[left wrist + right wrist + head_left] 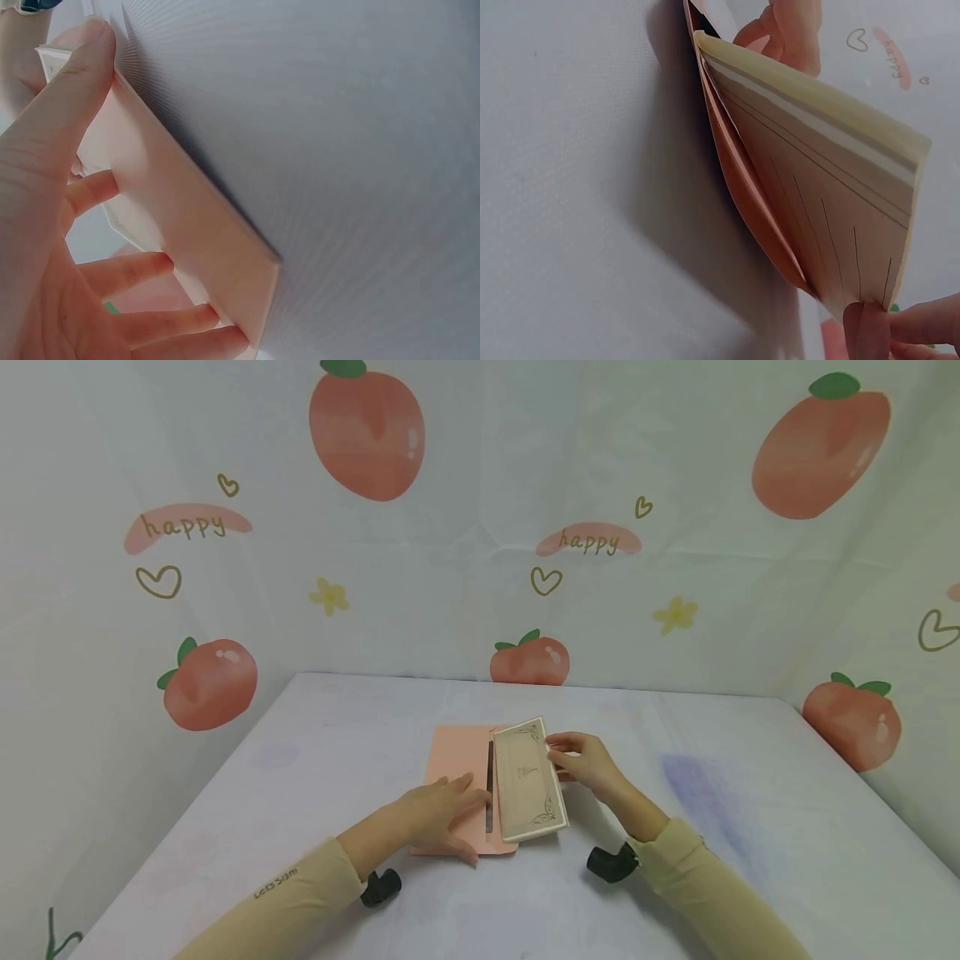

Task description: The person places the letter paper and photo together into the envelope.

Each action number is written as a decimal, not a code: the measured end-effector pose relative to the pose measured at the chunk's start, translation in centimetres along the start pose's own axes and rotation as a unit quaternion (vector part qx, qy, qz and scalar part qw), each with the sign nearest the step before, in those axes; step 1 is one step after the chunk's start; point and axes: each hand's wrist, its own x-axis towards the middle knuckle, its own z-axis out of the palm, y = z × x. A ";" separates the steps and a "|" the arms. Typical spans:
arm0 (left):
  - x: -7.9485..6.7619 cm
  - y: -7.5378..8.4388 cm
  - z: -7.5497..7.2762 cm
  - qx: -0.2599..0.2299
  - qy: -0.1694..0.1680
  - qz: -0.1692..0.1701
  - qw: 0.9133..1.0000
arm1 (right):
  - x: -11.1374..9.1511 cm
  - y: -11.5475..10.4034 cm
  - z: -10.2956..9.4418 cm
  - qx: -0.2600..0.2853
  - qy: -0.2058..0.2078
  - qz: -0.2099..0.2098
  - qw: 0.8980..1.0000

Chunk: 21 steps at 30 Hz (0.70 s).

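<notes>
A pink folder (450, 752) lies on the table, with a dark strip (490, 777) along its middle. On the folder's right side, a cream notepad (525, 777) with ornate corners is tilted up. Ruled lines show on the notepad's underside (840, 217) in the right wrist view. My left hand (446, 814) rests spread on the pink folder, its thumb at the near edge. Thumb and fingers of my right hand (588, 764) pinch the notepad's right edge, also visible in the right wrist view. Whether the notepad is attached to the folder, I cannot tell.
A white cloth covers the table (300, 735), with a faint purple smudge (701, 802) on the right. Behind stands a white backdrop (465, 593) printed with peaches. Black wrist devices (611, 864) sit by both cuffs.
</notes>
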 end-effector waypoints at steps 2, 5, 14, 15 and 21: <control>0.0 0.0 0.0 0.002 0.002 0.003 1.000 | 0.0 0.0 0.1 0.001 -0.003 -0.003 1.000; 0.0 0.0 0.0 -0.001 0.002 0.004 1.000 | 0.0 0.0 0.2 0.003 -0.003 0.002 1.000; 0.1 0.0 0.0 -0.014 -0.006 -0.005 1.000 | 0.0 -0.1 0.5 -0.001 -0.009 0.004 1.000; 0.1 0.0 0.0 -0.013 -0.006 -0.005 1.000 | 0.0 -0.1 0.6 -0.004 -0.009 0.002 1.000; 0.1 0.0 0.0 -0.011 -0.003 -0.001 1.000 | 0.1 0.0 0.6 -0.013 -0.006 -0.001 1.000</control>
